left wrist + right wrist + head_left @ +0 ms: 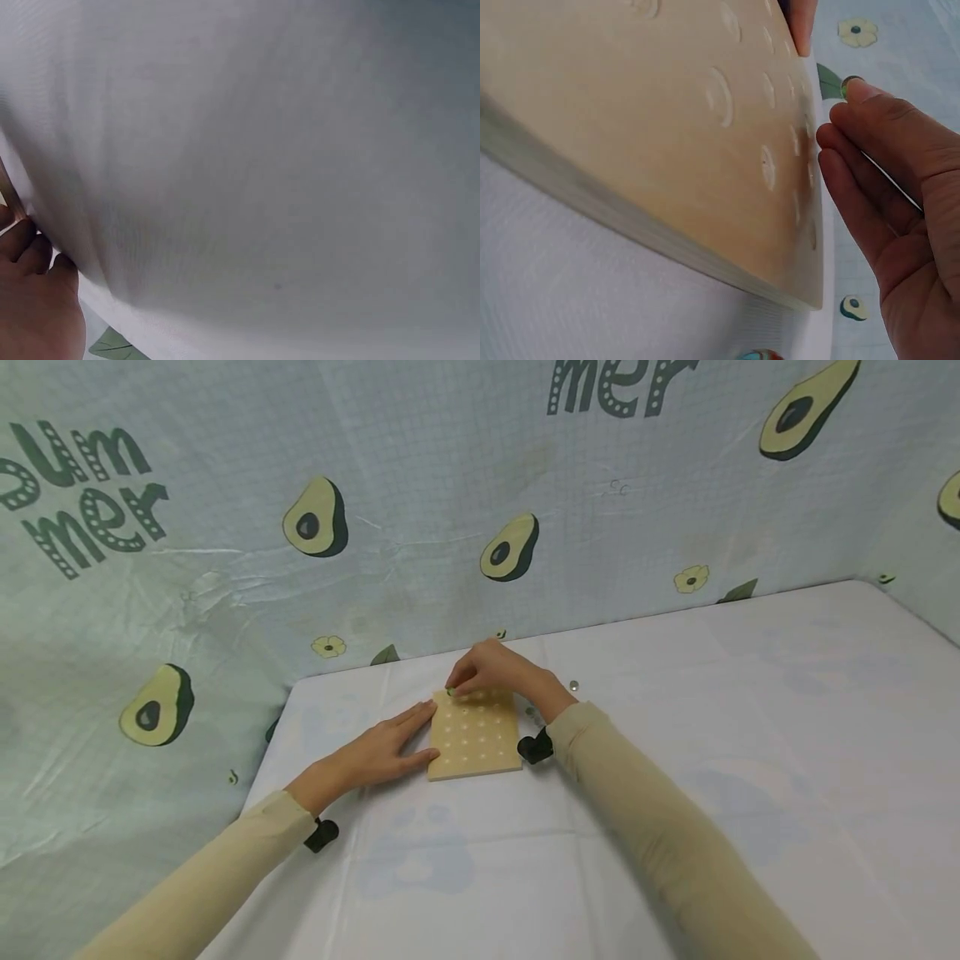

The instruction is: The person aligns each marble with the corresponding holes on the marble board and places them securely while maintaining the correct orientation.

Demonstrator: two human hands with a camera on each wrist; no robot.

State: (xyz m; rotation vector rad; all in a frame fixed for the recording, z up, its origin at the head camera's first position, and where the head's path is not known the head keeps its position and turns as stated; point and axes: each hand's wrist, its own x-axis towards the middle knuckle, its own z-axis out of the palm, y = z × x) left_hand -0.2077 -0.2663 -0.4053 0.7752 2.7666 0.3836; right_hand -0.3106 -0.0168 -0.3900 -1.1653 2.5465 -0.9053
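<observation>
A square light-wood board [474, 747] with rows of shallow round hollows lies flat on the white-covered table. My left hand [381, 752] rests at its left side, fingers extended, fingertips and thumb touching the edge. Over the far left corner, my right hand [491, 670] pinches a small greenish glass marble [851, 85] between thumb and fingertips, just above the board in the right wrist view. The left wrist view catches only part of the left hand [37, 300] beside the pale cloth.
Behind the board's right side lies a clear marble [573, 686], and nearer the right wrist another marble [531, 712] shows. A colourful marble [761, 355] sits at the bottom of the right wrist view. An avocado-print curtain [420, 485] hangs behind the table [510, 877].
</observation>
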